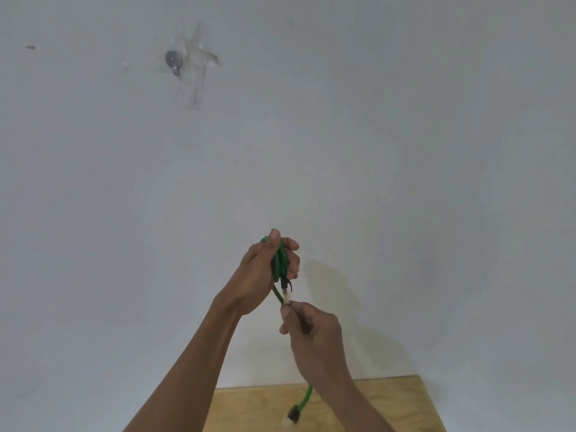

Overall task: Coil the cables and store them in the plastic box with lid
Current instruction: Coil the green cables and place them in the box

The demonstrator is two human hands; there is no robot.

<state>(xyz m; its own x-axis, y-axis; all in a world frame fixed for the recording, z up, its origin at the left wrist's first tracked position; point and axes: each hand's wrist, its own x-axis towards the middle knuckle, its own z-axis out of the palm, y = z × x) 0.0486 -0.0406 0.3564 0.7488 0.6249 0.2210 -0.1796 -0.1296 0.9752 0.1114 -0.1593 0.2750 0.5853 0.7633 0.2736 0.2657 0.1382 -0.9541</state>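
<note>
My left hand (265,272) grips the coiled green cable (280,261) at lower centre, fingers curled round so most loops are hidden. My right hand (311,335), just below, pinches its white plug end (287,297). The other end (293,416) dangles blurry over the wooden table (389,406), bottom edge.

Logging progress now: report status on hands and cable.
Left hand grips coiled green cable. Right hand pinches cable near one plug. Loose end dangles over wooden table. Box not visible.
</note>
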